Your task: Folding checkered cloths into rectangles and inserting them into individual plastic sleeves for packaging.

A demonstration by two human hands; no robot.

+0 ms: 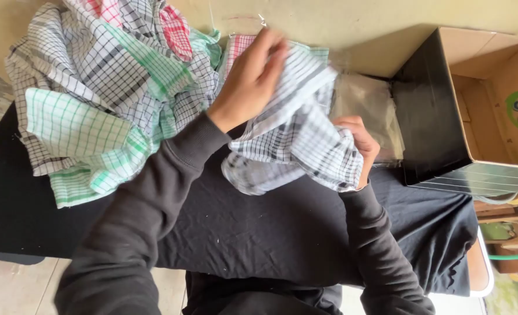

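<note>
A black cloth (259,233) was spread over the table. A pile of checked towels (101,87) was heaped at its left, a cardboard box (480,105) at its right. Between them a black-and-white checked towel (294,140) was held up, pinched by the left hand (250,81) and gripped by the right hand (361,143).

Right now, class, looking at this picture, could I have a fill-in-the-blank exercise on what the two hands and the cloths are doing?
1. Both hands, left hand and right hand, hold a black-and-white ______ cloth.
2. The pile of cloths lies to the person's ______.
3. The table is covered with a ______ sheet.
4. The open cardboard box stands on the person's ______.

Missing words: checked; left; black; right
</note>
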